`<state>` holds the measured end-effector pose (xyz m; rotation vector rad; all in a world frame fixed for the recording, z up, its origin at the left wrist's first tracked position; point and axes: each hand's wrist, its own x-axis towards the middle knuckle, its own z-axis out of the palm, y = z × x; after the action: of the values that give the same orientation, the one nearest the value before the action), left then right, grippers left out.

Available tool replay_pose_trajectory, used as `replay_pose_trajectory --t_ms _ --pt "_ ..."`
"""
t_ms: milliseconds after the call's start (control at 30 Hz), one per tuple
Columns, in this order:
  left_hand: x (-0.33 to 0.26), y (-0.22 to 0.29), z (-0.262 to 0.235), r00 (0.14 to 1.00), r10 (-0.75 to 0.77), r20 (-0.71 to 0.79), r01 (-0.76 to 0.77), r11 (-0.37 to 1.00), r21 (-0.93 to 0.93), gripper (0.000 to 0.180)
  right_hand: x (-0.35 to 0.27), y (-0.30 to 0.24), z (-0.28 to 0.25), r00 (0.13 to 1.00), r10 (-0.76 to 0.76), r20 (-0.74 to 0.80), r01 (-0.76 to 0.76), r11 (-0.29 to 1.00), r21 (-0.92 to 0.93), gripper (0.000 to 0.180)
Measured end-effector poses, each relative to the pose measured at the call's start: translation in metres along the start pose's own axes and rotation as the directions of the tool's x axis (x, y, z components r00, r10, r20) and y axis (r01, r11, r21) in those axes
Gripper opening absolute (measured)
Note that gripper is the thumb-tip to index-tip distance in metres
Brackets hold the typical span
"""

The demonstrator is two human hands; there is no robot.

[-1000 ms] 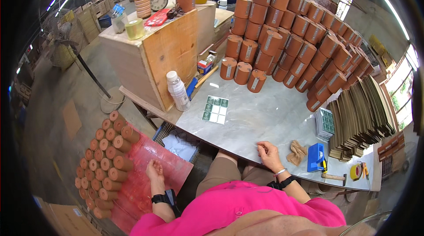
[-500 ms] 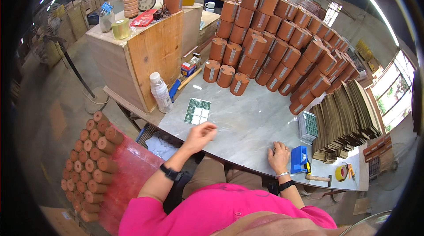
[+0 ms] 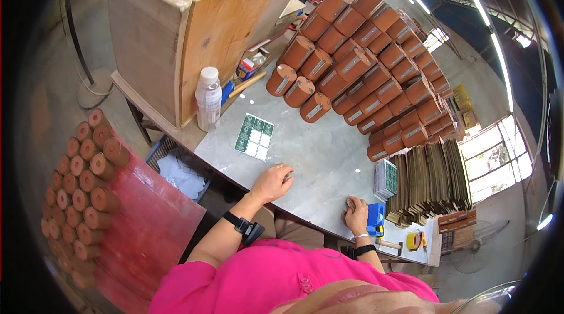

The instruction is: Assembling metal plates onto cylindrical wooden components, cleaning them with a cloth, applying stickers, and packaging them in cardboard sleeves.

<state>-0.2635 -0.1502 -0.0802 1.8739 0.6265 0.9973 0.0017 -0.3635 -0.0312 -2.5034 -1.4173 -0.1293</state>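
Observation:
My left hand (image 3: pixel 273 183) rests at the grey tabletop's near edge, fingers curled in; whatever may be between them is hidden. Just beyond it lies a sheet of green square stickers (image 3: pixel 254 136), with several squares bare white. My right hand (image 3: pixel 355 215) lies on the table to the right, its fingers bent under, and I cannot see what they may hold. Touching or close beside that hand stands a blue tape dispenser (image 3: pixel 375 216). A stack of green-printed sticker sheets (image 3: pixel 385 179) in a clear holder sits beyond it.
Reddish-brown cylinders (image 3: pixel 352 62) are stacked high at the back. Grey-brown cardboard sheets (image 3: pixel 432 179) stand at right, near a hammer (image 3: pixel 389 246) and yellow tape roll (image 3: pixel 413 241). A white-capped bottle (image 3: pixel 208 100) stands by a wooden cabinet (image 3: pixel 229 44). More cylinders (image 3: pixel 82 182) lie on a red board (image 3: pixel 147 202).
The head view has tilted down and shifted. My left hand has drawn away from the sticker sheet and its fingers have closed more. The right hand is now nearer the blue dispenser.

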Motion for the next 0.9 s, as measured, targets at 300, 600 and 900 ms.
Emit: replay_pose_trajectory --t_ms 300,600,900 --pt "-0.001 0.0 -0.001 0.999 -0.031 -0.014 0.03 0.997 -0.071 0.025 0.02 -0.052 -0.016 1.0 -0.002 0.025 -0.008 0.929 0.371 0.032" --pt "-0.002 0.029 0.008 0.982 -0.141 0.128 0.19 0.703 -0.685 0.044 0.035 -0.165 -0.027 0.946 -0.276 0.169 0.07 0.686 0.724 0.034" --pt "0.0 0.028 -0.003 0.885 -0.156 0.439 0.463 0.395 -0.793 0.025 0.036 -0.159 -0.028 0.941 -0.232 0.246 -0.043 0.639 0.768 0.02"
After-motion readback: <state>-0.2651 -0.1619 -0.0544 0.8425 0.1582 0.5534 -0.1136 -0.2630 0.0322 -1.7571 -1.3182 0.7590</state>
